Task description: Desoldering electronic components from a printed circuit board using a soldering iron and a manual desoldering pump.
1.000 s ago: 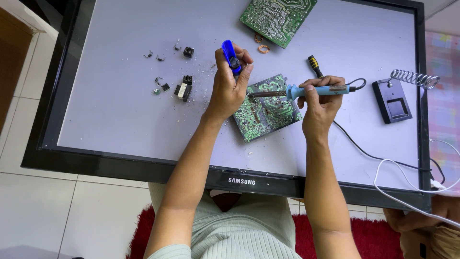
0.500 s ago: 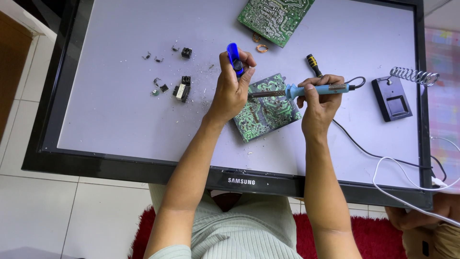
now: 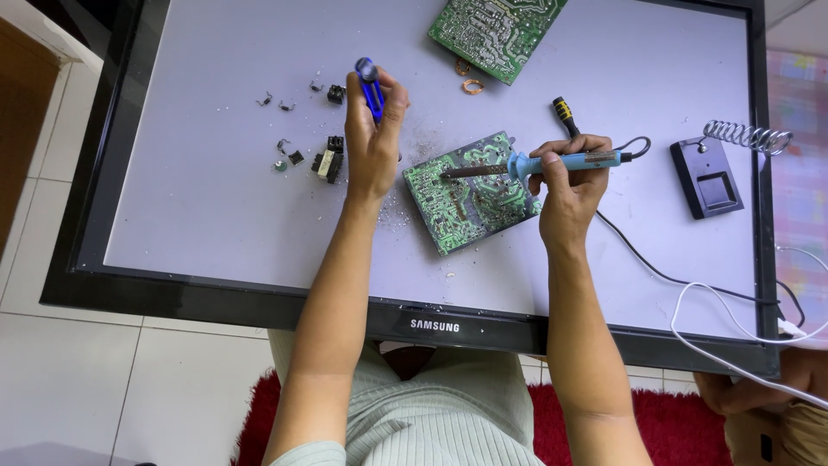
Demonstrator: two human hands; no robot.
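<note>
On the flat monitor screen (image 3: 216, 216) | green circuit board (image 3: 470, 194) lies tilted, solder side up | right hand (image 3: 569, 185) grasps blue soldering iron (image 3: 561, 161), tip on board | left hand (image 3: 373, 142) clenches blue desoldering pump (image 3: 371, 86), raised beside it

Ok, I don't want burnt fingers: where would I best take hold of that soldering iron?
Probably by the blue handle of the soldering iron, coming from its cord end on the right, as the right hand does. The dark metal tip points left over the green circuit board, so keep behind the flared collar.
</note>
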